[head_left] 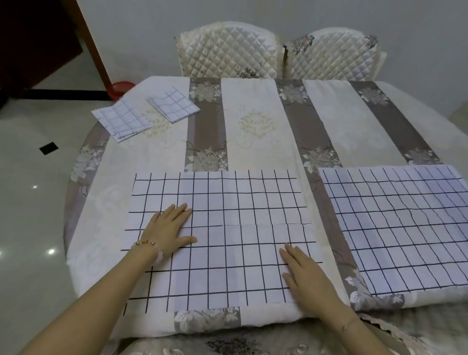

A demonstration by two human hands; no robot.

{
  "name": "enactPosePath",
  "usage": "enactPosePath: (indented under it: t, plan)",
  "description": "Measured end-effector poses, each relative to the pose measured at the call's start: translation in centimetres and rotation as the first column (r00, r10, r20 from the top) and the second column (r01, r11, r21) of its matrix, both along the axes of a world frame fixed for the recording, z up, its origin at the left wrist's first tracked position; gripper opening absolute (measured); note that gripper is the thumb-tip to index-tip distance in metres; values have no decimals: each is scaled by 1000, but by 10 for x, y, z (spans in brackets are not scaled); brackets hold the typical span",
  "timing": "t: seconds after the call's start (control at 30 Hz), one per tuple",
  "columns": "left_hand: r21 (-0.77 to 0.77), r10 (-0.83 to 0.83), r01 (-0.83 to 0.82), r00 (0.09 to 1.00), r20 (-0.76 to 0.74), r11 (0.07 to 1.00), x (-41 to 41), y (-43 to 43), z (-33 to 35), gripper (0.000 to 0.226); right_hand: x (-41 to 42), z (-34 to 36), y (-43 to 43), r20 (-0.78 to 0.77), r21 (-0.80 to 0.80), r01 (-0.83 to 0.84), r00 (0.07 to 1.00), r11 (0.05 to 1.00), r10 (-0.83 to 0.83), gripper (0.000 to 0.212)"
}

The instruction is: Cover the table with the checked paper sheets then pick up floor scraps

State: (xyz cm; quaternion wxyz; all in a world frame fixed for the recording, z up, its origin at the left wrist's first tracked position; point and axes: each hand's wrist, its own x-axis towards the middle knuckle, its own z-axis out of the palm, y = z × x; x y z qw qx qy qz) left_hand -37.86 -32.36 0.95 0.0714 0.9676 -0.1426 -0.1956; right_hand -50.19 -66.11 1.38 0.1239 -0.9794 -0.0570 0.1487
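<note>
A large checked paper sheet (223, 232) lies unfolded on the near middle of the table (258, 129), which wears a cream and grey floral cloth. My left hand (168, 228) presses flat on the sheet's left part, fingers straight. My right hand (308, 279) lies flat on its right edge. A second unfolded checked sheet (406, 225) lies spread at the near right. Two folded checked sheets sit at the far left: one (120, 119) near the table's edge, the other (174, 105) just behind it.
Two quilted chair backs (227, 52) (332, 56) stand behind the table. A red basin (120, 89) sits on the glossy floor at the far left, next to a dark wooden door (30, 30). A small black piece (48, 148) lies on the floor at the left.
</note>
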Motion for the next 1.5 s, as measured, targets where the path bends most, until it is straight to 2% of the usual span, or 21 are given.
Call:
enactPosePath:
  t: [0.2,0.43,0.5,0.6,0.7,0.83,0.9,0.97,1.03,1.1,1.2,1.4,1.5]
  plan:
    - [7,7,-7,1000,-18,1000,3,6,1,128,-7,-3,-7,-38,-42,-31,999,999,29,59]
    - [32,-13,15,998,-56,999,6,7,2,133,-10,-1,-7,-28,-35,-17,999,999,16,60]
    - [18,-6,8,997,-75,1000,7,7,2,125,-10,0,-6,-28,-25,-2,1000,1000,1,59]
    - [17,1,0,997,-81,1000,5,4,6,97,-10,6,-5,-65,-46,0,998,999,-3,59]
    - [-51,18,-20,999,-39,998,-3,-1,13,86,-10,10,-3,-102,-39,14,995,999,-18,57]
    - [-239,76,-50,992,98,970,-33,0,31,57,-8,25,3,-92,126,179,981,976,-169,44]
    - [-325,160,-126,984,81,937,-56,7,41,42,-10,32,6,-67,200,269,963,942,-261,33]
    - [-419,279,-243,960,24,875,-80,17,47,29,-14,39,11,-78,253,307,952,918,-297,21]
    - [-523,407,-361,913,-30,772,-105,29,52,17,-20,46,18,-98,282,313,950,907,-298,13]
    - [-625,536,-477,837,-110,617,-136,38,58,12,-26,55,26,-118,336,318,948,886,-296,16]
    - [-725,677,-580,703,-216,372,-190,52,63,16,-36,71,49,-142,399,269,963,876,-231,22]
    - [-716,835,-675,489,-253,178,-318,72,46,16,-63,100,123,-114,456,5,992,890,52,25]
    - [-681,878,-732,311,-364,-23,-395,72,22,16,-87,118,176,-96,521,-130,973,844,209,25]
